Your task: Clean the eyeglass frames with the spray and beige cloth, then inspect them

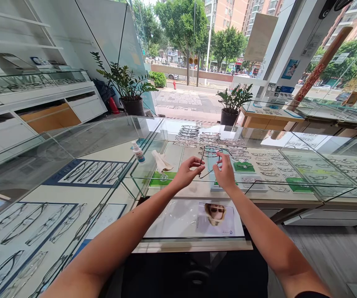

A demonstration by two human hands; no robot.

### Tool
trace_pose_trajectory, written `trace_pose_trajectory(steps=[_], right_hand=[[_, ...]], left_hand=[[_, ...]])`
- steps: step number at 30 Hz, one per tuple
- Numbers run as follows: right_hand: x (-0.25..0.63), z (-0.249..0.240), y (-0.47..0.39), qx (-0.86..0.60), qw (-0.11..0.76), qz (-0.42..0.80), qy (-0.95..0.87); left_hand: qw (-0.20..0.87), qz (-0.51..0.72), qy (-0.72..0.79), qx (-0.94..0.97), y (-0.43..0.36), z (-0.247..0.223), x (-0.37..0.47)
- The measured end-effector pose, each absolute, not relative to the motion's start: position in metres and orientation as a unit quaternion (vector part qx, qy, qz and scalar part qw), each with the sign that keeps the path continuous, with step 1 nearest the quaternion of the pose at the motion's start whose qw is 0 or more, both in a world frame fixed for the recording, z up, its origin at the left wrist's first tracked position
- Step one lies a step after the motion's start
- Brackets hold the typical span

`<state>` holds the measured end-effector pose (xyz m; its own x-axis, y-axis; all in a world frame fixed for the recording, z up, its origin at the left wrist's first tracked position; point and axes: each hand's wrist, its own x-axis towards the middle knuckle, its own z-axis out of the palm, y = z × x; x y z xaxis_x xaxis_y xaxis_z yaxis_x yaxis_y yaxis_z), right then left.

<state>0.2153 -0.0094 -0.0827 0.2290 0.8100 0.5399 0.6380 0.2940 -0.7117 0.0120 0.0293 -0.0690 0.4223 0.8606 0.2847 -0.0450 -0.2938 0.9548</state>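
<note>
A thin dark-framed pair of glasses (210, 173) is held above the glass counter, between my two hands. My left hand (189, 170) pinches its left side with thumb and fingers. On the other side, my right hand (224, 169) has its fingers closed on the frame. A crumpled pale cloth (161, 161) lies on the glass top to the left of my hands, and a small white spray bottle (138, 152) with a blue label stands beyond it at the left.
Glass display cases (153, 142) with rows of eyeglasses spread left, ahead and right. A leaflet with a face picture (215, 218) lies on the white pull-out surface near my body. Potted plants (134, 106) stand by the window.
</note>
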Motion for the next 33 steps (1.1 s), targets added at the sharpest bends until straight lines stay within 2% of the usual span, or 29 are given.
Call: trace_pose_trajectory(steps=[15,22,29,33], right_hand=[[0.222,-0.093,-0.003,-0.625,0.481,0.052,-0.613],[0.219,-0.086,-0.008,-0.642,0.452,0.020,-0.618],[0.202,-0.070,-0.023,-0.508,0.452,0.071,-0.730],[0.197,-0.071,-0.025,-0.479,0.442,0.103,-0.752]], left_hand=[[0.467,0.553,0.338,0.602,0.046,-0.060,0.002],[0.470,0.522,0.341,0.625,0.044,-0.060,0.002],[0.472,0.485,0.318,0.664,0.037,-0.066,0.006],[0.490,0.466,0.290,0.677,0.033,-0.067,0.008]])
